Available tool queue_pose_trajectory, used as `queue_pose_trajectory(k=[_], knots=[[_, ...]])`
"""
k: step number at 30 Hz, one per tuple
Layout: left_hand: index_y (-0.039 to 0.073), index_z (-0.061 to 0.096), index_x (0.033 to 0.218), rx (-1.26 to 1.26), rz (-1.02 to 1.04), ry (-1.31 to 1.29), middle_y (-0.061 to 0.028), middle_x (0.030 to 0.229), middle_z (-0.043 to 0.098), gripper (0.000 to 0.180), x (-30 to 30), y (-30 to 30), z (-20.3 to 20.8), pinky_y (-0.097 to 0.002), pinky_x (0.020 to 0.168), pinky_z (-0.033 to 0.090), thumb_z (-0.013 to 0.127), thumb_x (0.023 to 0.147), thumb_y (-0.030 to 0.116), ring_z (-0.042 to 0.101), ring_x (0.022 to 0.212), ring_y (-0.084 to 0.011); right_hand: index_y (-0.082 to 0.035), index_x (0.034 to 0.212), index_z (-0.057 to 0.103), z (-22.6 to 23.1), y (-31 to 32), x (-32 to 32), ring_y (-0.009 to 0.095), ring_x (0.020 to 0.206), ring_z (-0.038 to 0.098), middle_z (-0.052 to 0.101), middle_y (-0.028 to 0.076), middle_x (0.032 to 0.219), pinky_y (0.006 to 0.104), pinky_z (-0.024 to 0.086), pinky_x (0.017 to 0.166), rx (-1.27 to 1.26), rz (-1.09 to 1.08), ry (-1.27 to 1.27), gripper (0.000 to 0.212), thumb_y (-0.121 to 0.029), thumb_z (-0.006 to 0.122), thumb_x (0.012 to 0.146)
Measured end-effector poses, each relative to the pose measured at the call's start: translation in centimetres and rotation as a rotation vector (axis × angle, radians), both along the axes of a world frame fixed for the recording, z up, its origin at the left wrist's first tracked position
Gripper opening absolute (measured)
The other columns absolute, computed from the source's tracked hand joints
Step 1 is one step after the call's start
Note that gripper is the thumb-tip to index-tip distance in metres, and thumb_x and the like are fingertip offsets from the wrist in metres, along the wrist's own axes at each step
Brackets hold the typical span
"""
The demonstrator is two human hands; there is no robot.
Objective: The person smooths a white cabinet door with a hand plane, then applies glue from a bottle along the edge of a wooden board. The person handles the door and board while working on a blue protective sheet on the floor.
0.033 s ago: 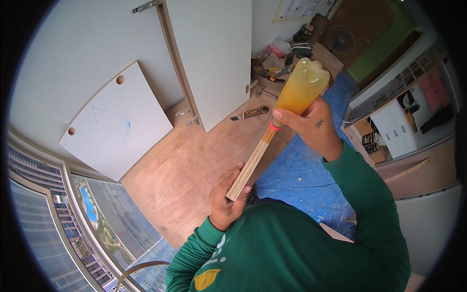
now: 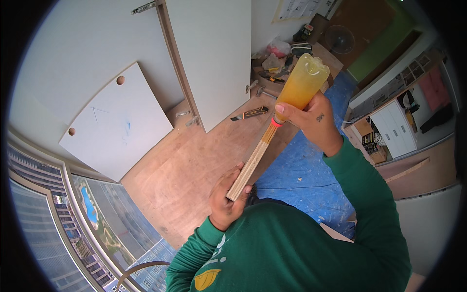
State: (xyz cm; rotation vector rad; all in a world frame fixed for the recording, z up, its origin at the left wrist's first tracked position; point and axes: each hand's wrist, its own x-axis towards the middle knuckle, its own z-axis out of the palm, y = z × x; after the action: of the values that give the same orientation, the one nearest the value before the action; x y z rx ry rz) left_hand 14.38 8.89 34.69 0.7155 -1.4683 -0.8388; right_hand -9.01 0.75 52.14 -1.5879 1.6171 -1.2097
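My left hand (image 2: 224, 199) grips the near end of a narrow plywood strip (image 2: 249, 169), its thumb and fingers on opposite sides. The strip slants up and away to the right, layered edge upward. My right hand (image 2: 317, 122) is wrapped round a clear plastic bottle (image 2: 300, 86) of yellow liquid, held upside down and tilted. Its red cap (image 2: 277, 123) is at the strip's edge, toward the far end. Next to the cap, that edge looks amber and wet, while the nearer part is pale and dry-looking. The strip's far end is hidden behind the bottle and hand.
A utility knife (image 2: 250, 113) and a hammer (image 2: 266, 92) lie on the wooden board (image 2: 180, 170) beyond the strip. A white panel (image 2: 116, 121) with two round holes leans at left. A hinged white door (image 2: 211, 58) stands ahead. Blue sheeting (image 2: 304, 182) covers the floor at right.
My right hand and the bottle have shifted slightly away from me along the strip, and the bottle's tilt differs a little. My left hand and the strip hold still.
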Motion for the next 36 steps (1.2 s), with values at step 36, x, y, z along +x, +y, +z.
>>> queue_pose_trajectory(k=[36], knots=[[-0.005,0.064,0.132,-0.049,-0.010,-0.005,-0.0308,0.130,0.073,0.047,-0.3,0.0,-0.3,-0.0459,0.101,0.060,0.087,0.093,0.007,0.074,0.123,-0.0425,0.000,0.106,0.074,-0.8,-2.7,-3.7,0.010,0.084,0.071,0.077,0.005,0.093,0.0284,0.059,0.077,-0.113,-0.103,0.025,0.024,-0.016,0.087,0.094]])
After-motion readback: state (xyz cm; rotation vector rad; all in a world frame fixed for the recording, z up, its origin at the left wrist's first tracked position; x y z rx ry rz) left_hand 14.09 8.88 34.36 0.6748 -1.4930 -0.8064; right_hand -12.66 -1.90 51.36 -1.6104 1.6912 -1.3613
